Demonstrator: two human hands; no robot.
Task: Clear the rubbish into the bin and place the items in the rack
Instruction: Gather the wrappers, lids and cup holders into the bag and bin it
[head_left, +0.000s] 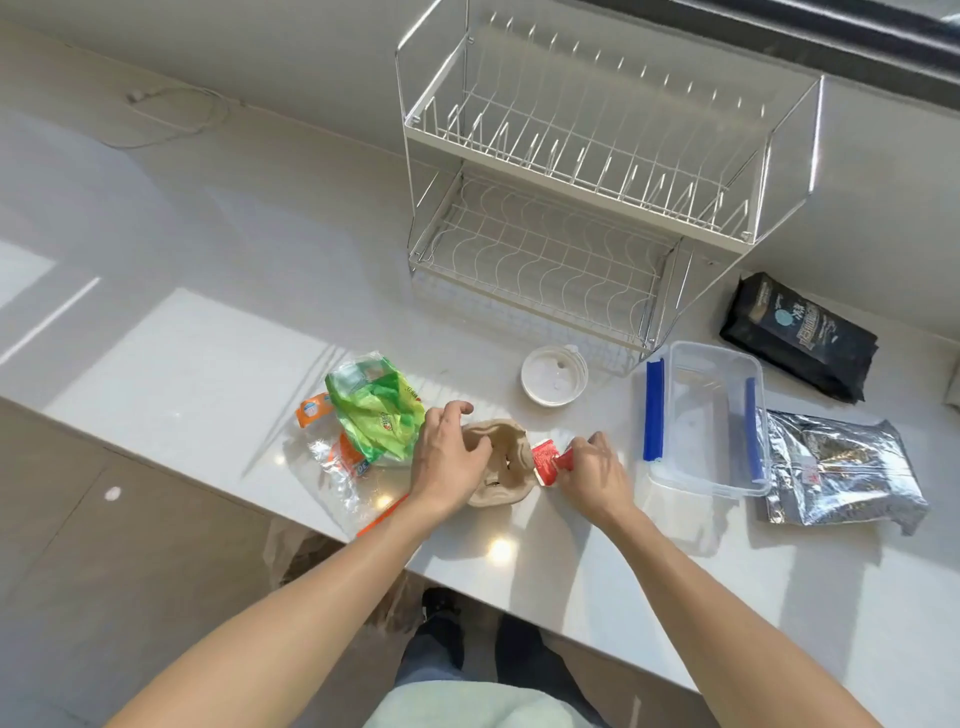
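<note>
At lower centre, the left hand (449, 457) grips a crumpled beige paper tray (498, 467), fingers curled into it; the right hand (595, 475) pinches a red sachet (545, 457) just beside it; green wrapper (376, 410) lies left; the empty wire rack (587, 171) stands at upper right; a clear container (711, 421) sits right of the hands.

Both bare forearms reached forward and inward from the bottom corners, wrists nearly meeting. The left hand (449, 457) lay palm down, its fingers curled and its thumb raised at the far side. The right hand (592, 470) was turned palm down too, its fingertips (574, 448) pinched together and pointing toward the left hand.
</note>
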